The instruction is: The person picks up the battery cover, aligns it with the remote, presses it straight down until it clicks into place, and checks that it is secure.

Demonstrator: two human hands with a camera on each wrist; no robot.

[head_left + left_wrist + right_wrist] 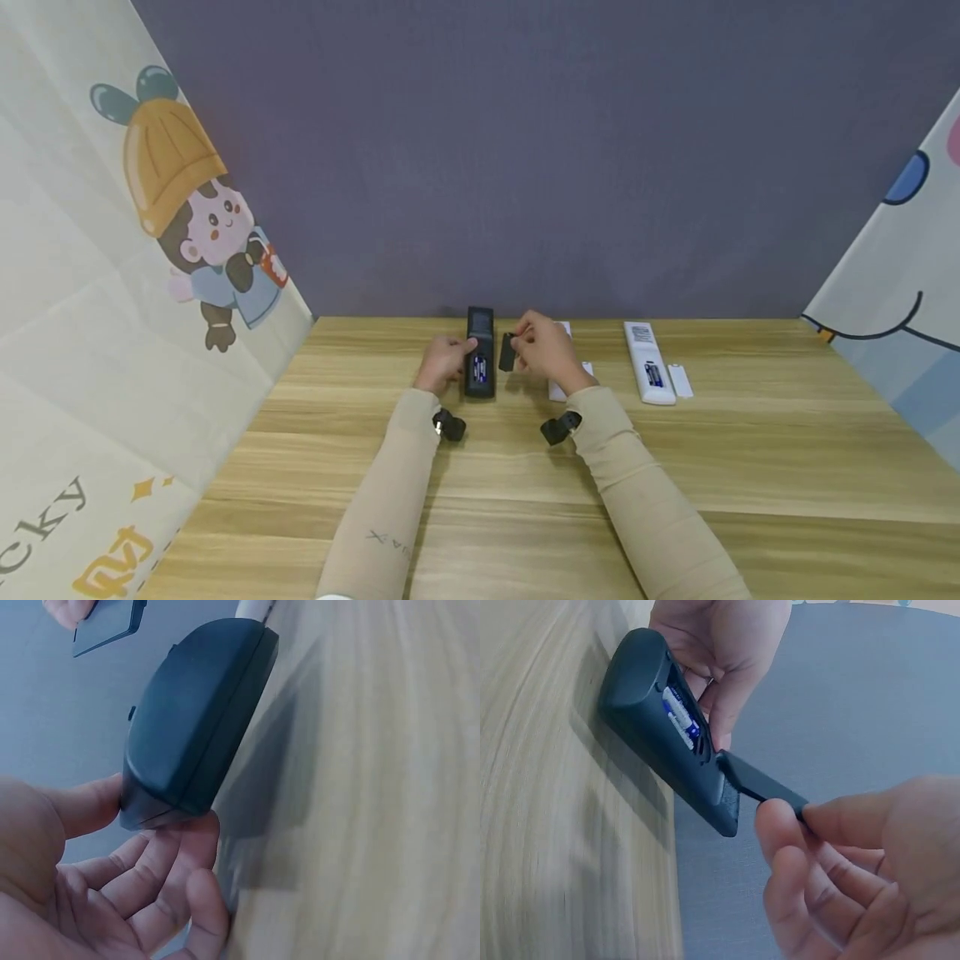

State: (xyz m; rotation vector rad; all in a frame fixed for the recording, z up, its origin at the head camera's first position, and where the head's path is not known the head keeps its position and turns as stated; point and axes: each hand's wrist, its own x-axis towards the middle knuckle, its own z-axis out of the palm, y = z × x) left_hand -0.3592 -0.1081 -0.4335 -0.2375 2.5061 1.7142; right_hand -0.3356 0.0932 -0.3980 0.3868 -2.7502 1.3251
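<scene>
A black remote control (480, 333), back side up, is gripped at its left edge by my left hand (444, 363), thumb on one side and fingers curled at the other. Its battery bay lies uncovered, showing blue-and-white batteries (681, 718) inside. My right hand (546, 348) pinches a black battery cover (507, 352) by one end between thumb and fingers, just to the right of the remote. In the right wrist view the cover (763, 782) slants beside the remote's far end. The left wrist view shows the remote's rounded end (191, 712) tilted over the table.
A white remote (649, 367) with batteries in its bay lies at the right, a white cover (680, 381) beside it. Another white remote (557, 392) is mostly hidden behind my right hand. The wooden table (495, 517) meets a dark backdrop (525, 167).
</scene>
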